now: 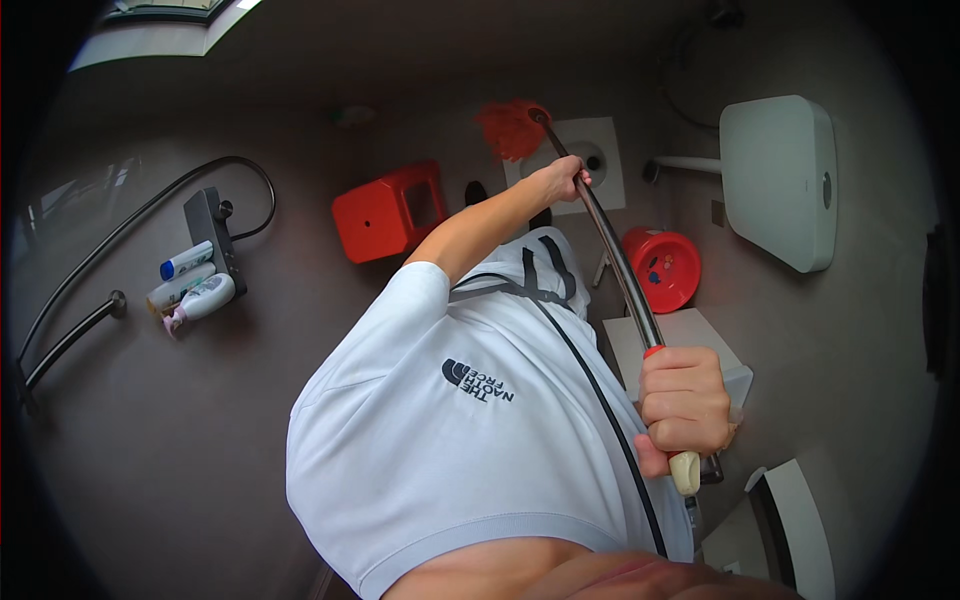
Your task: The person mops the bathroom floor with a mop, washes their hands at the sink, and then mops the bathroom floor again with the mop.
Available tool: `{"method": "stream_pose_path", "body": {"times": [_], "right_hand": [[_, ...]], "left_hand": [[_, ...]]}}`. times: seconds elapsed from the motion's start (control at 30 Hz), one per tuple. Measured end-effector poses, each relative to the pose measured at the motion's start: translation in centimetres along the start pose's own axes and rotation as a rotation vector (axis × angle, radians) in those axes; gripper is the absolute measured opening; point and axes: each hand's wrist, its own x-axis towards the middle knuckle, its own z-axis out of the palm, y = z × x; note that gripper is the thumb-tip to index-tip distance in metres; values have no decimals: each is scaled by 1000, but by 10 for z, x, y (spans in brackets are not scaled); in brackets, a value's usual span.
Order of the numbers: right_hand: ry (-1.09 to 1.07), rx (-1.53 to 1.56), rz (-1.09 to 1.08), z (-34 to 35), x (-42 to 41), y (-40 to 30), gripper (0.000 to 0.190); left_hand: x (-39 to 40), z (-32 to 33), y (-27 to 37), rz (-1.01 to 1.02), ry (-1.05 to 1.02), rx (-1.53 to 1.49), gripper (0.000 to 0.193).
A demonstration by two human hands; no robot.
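Note:
A mop with a long metal pole [619, 251] runs slantwise across the view in front of me. My left hand [568, 178] grips the lower pole, not far above the orange-red mop head [514, 130]. Near the pole's top end, my right hand [684, 405] is closed around the red grip, and a cream end cap [685, 474] sticks out below the fist. The mop head lies at the left edge of a white squat toilet pan [611, 165] set in the floor, partly over it.
A red plastic stool [386, 214] stands left of my feet. To the right are a red bucket [664, 271], a white box-like object [675, 330] and a white wall cistern [776, 184]. Bottles [210, 295] rest on a grey shower fixture [214, 225] with a hose [135, 206] at left.

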Motion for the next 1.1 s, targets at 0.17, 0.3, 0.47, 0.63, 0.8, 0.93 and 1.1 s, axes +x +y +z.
{"method": "stream_pose_path", "body": {"times": [0.17,0.3,0.47,0.63,0.8,0.93,1.1], "right_hand": [[-18,-36,19,-10,46,31,31],[-32,-39,78,6,106,67,26],[-135,111,61,54,202,126,22],[-307,227,32,90,280,180,16],[-249,363,138,108,307,230,20],[-100,413,223,112,319,253,22],[-33,428,203,64,318,268,25]], "left_hand": [[-2,20,48,-15,-121,-93,7],[-1,-23,102,3,-184,-174,5],[-6,-145,169,83,-219,-445,9],[-40,-275,213,215,-201,-641,4],[-70,-376,233,433,-98,-771,7],[-83,-405,251,467,-10,-762,6],[-75,-335,275,365,136,-684,8]]}}
